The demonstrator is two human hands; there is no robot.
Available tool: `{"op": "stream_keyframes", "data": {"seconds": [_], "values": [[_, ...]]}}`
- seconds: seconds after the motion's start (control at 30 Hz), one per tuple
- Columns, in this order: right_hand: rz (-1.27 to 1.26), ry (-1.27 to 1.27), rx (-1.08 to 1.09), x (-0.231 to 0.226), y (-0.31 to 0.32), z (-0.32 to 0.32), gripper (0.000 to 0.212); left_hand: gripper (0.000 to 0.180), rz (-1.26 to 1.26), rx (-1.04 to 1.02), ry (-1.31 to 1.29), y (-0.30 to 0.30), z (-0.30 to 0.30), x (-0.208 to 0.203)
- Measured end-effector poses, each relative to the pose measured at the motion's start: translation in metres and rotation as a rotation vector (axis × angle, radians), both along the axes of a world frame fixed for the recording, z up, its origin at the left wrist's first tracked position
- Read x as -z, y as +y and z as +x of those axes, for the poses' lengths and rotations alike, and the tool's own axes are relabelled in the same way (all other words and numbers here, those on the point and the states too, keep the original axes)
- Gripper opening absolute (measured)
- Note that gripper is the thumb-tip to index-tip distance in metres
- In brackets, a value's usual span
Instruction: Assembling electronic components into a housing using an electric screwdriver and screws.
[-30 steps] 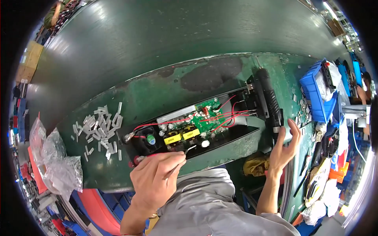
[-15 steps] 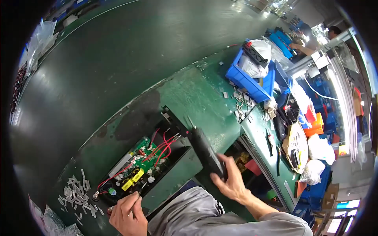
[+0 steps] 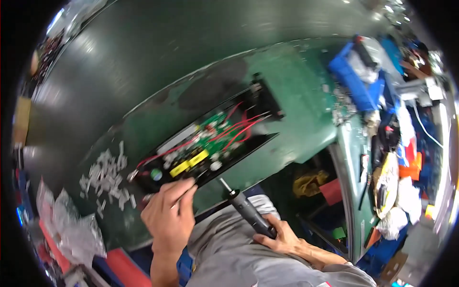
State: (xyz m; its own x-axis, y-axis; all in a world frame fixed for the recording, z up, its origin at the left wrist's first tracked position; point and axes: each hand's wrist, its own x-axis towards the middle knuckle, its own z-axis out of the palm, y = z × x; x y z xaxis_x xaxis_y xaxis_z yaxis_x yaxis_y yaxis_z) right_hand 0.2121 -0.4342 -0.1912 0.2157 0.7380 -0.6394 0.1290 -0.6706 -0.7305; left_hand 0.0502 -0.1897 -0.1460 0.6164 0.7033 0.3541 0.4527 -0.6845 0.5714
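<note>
An open black case (image 3: pixel 260 103) lies on the green bench, showing a green circuit board (image 3: pixel 210 131) with red wires and yellow parts. My left hand (image 3: pixel 167 215) pinches a small thin piece at the near edge of the case. My right hand (image 3: pixel 282 237) grips a black electric screwdriver (image 3: pixel 246 210) near my lap, its bit pointing up toward the case's front edge. A heap of small white plastic pieces (image 3: pixel 107 177) lies left of the case.
A dark conveyor belt (image 3: pixel 158 52) runs behind the green bench (image 3: pixel 306 105). A blue bin (image 3: pixel 356 81) of parts stands at the right, with tools, bags and cables beyond it. Clear plastic bags (image 3: pixel 71 229) lie at the lower left, a red crate below them.
My right hand left the black case's end and now holds the screwdriver near my lap. The view swung back left. My left hand stays at the case's near edge.
</note>
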Motion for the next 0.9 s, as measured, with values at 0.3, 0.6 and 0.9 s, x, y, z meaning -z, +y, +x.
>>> {"op": "stream_keyframes", "data": {"seconds": [0.3, 0.6, 0.9], "values": [[0.147, 0.099, -0.057, 0.017, 0.002, -0.002, 0.083, 0.025, 0.030, -0.023, -0.017, 0.003, -0.008, 0.011], [0.145, 0.139, -0.037, 0.023, 0.001, -0.003, 0.082, 0.026, -0.016, -0.025, -0.030, 0.003, -0.006, 0.012], [0.156, 0.235, -0.073, 0.023, 0.000, 0.004, 0.054, 0.025, -0.091, 0.001, 0.009, 0.004, -0.005, 0.003]]}}
